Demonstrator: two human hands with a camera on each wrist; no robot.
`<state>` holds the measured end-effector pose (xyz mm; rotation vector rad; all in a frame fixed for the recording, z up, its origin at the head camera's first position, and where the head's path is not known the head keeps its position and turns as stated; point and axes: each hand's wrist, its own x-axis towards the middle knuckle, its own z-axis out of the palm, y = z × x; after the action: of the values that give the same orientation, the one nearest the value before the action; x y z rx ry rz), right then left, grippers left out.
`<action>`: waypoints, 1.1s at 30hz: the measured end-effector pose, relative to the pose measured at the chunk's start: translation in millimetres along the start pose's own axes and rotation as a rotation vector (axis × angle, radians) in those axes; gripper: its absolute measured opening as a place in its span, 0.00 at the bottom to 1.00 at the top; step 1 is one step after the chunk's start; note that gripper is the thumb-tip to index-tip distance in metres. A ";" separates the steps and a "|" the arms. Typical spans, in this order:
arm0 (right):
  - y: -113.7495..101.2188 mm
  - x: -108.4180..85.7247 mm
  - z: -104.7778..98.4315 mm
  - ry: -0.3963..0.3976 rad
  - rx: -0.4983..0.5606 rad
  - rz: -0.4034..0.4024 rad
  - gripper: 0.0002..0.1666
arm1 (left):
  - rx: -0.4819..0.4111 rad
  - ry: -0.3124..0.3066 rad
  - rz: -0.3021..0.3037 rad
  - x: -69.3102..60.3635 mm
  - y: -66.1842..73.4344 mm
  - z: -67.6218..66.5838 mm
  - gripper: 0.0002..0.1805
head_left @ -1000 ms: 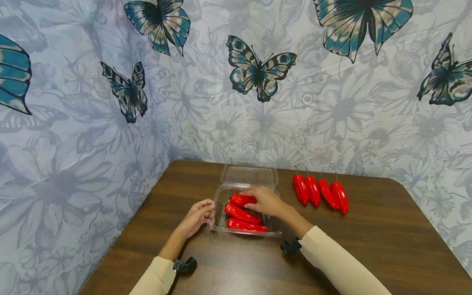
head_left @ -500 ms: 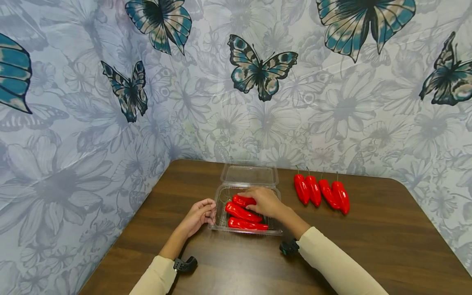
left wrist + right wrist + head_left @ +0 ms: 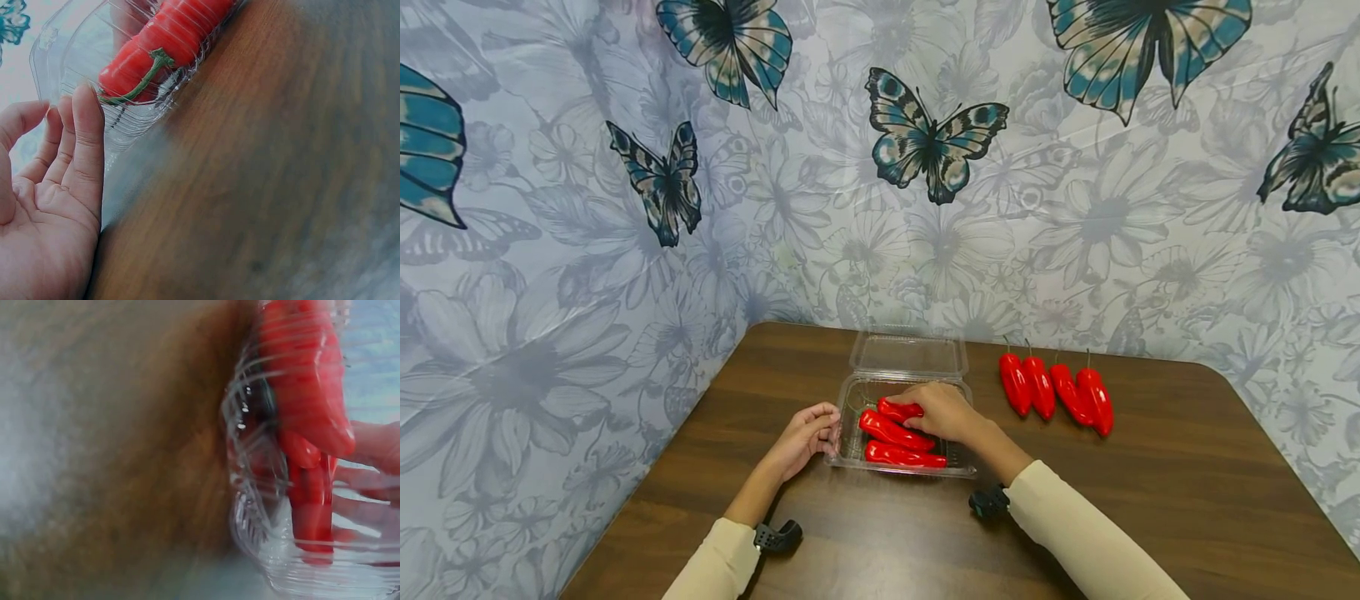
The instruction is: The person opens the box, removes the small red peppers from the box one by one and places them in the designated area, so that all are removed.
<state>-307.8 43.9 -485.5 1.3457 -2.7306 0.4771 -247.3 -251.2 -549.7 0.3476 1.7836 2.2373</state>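
Red peppers (image 3: 895, 431) lie in a clear box (image 3: 917, 472); the right hand (image 3: 943, 412) grips the rearmost pepper (image 3: 897, 408), the left hand (image 3: 801, 442) pinches the box's rim. Four more peppers (image 3: 1039, 388) lie right of the box on the counter (image 3: 887, 533).

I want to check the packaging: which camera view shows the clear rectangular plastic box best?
The head view: it shows the clear rectangular plastic box nearly whole, with its lid open. The left wrist view shows only a ribbed part of it; the right wrist view, also only a part, blurred.
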 end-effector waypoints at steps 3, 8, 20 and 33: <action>0.6 -0.1 -1.0 -0.021 -0.005 0.007 0.28 | 0.000 0.000 0.001 -0.4 0.3 0.2 0.06; 2.5 0.7 -2.6 -0.047 -0.004 0.009 0.29 | -0.002 0.008 -0.003 0.1 0.5 -0.1 0.06; -1.3 -3.7 -7.9 0.003 0.001 0.012 0.29 | -0.019 -0.007 0.006 -1.6 3.4 3.4 0.05; -6.5 -21.6 -31.2 0.191 0.107 0.002 0.29 | -0.016 0.010 -0.003 -1.0 1.6 1.6 0.05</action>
<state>-292.0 66.1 -458.2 1.2477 -2.5845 0.7214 -245.9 -250.3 -547.8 0.3314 1.7686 2.2540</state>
